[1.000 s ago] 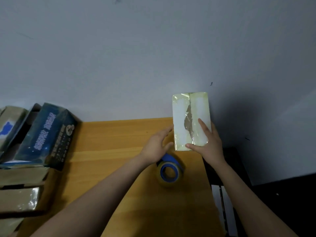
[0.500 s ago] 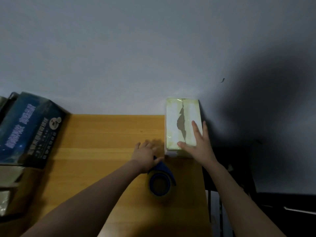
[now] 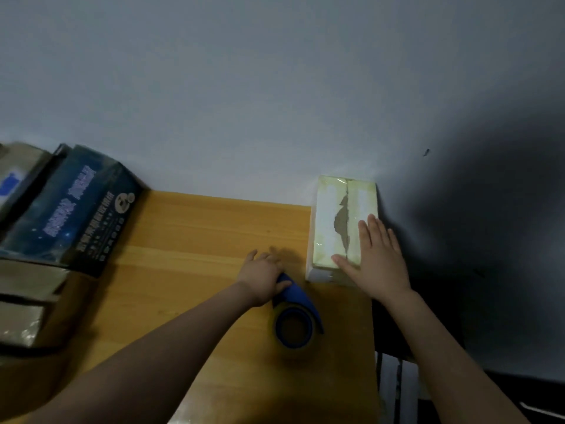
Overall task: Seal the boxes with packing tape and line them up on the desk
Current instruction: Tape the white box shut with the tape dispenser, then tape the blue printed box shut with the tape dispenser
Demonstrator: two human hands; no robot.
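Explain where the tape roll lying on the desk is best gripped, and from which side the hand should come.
Grip the tape roll across its ring, thumb in the open hole and fingers on the outer rim, coming down from above. It lies flat on the desk with the hole facing up. The left hand is nearest, touching its blue holder.

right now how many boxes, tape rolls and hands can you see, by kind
pale taped box: 1
dark blue box: 1
brown boxes: at least 2, cut off at left
tape roll: 1
left hand, right hand: 2
total: at least 7
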